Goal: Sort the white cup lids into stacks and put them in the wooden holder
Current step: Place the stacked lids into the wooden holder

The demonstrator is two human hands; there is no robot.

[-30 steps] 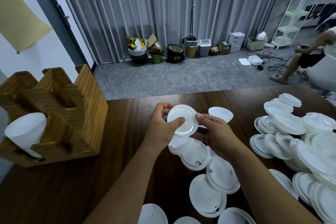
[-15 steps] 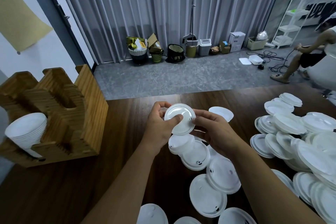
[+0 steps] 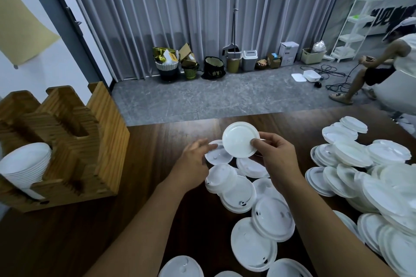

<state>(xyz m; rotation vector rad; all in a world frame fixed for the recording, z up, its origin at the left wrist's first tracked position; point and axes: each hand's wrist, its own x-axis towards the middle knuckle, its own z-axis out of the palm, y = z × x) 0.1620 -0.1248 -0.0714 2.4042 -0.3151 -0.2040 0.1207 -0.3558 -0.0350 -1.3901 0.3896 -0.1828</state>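
dark wood table (image 3: 112, 243), grey curtain (image 3: 180, 18) (behind), right hand (image 3: 276, 159) fingers pinching lid (image 3: 240, 139), left hand (image 3: 193, 162) released

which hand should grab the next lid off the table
Left. The left hand is free, fingers out over the loose lid lying just below it. The right hand already pinches the raised lid by its rim, so it is occupied.

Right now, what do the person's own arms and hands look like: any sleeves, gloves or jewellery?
Both forearms are bare up to the frame edge, with no sleeves in view. The left hand and right hand wear no gloves. No rings, watch or wristband show on either.
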